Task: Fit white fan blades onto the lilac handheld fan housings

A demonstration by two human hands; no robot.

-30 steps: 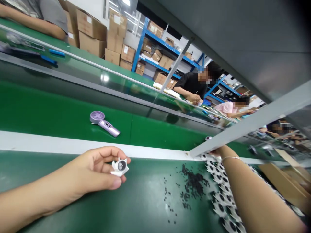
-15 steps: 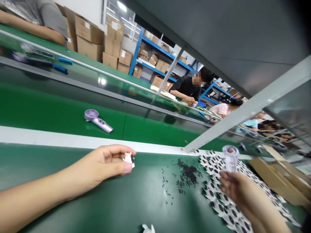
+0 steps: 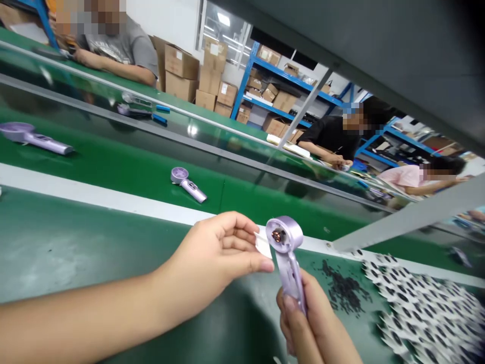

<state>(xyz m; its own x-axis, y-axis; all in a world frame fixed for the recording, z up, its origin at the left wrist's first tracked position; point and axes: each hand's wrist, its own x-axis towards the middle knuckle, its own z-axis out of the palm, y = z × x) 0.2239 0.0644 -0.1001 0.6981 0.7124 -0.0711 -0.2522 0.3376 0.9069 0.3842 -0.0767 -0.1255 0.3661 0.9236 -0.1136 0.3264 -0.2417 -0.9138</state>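
Left hand [image 3: 212, 263] pinches a white piece [image 3: 262, 244] in its fingertips, right behind the head of a lilac handheld fan [image 3: 286, 235]; right hand [image 3: 306, 328] clenches the fan's handle, fan held upright above the green table [image 3: 94, 227]; fan head open, copper motor [image 3: 277, 235] showing; black bits [image 3: 344, 293] lie heaped on the table just beside the right hand; black-and-white pieces [image 3: 424, 313] lie spread beyond them; two more fans [image 3: 188, 184] lie on the far belt [image 3: 125, 177]; co-workers [image 3: 333, 136] sit across it; blue shelves [image 3: 280, 76] hold cartons [image 3: 275, 98] behind them.
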